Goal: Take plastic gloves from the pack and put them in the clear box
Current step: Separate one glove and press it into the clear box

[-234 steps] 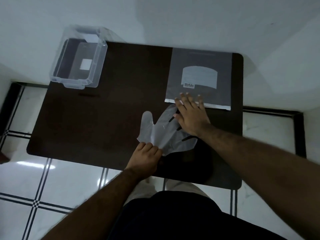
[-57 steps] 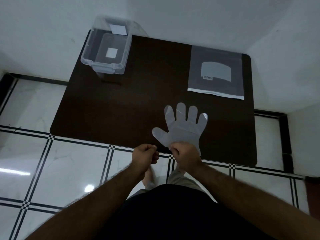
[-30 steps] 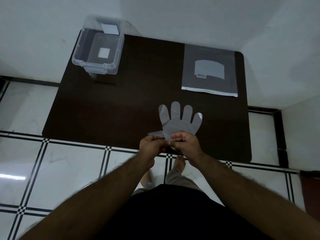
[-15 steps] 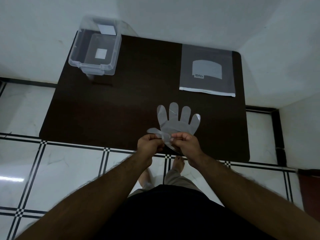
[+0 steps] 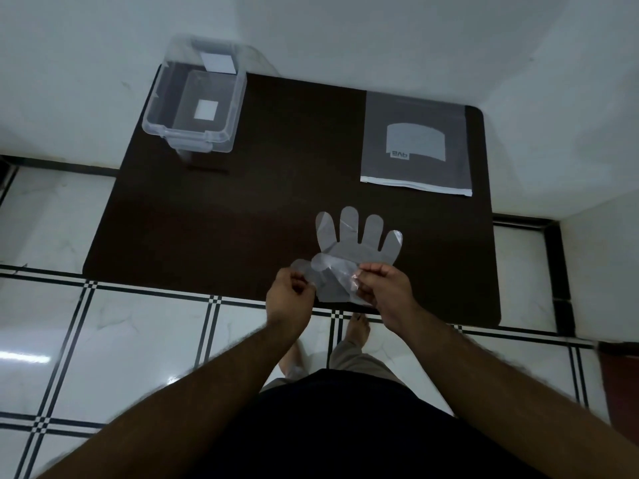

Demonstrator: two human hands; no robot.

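A clear plastic glove (image 5: 356, 247) lies near the front edge of the dark table (image 5: 242, 219), its fingers pointing away from me. Its cuff is lifted off the table. My left hand (image 5: 289, 299) pinches the thumb side of the cuff and my right hand (image 5: 387, 288) pinches the other side, pulling the film apart between them. The grey pack of gloves (image 5: 416, 146) lies flat at the back right of the table. The clear box (image 5: 197, 105) stands open at the back left corner, with only a white label showing inside.
White walls close in behind and to the right of the table. White floor tiles with black lines lie in front of the table, where my bare feet (image 5: 358, 330) stand. A brown object (image 5: 619, 385) shows at the right edge.
The glove lay flat 1.9 s ago, held by my right hand alone. My left hand has since taken the cuff too, and both hands have raised and spread it.
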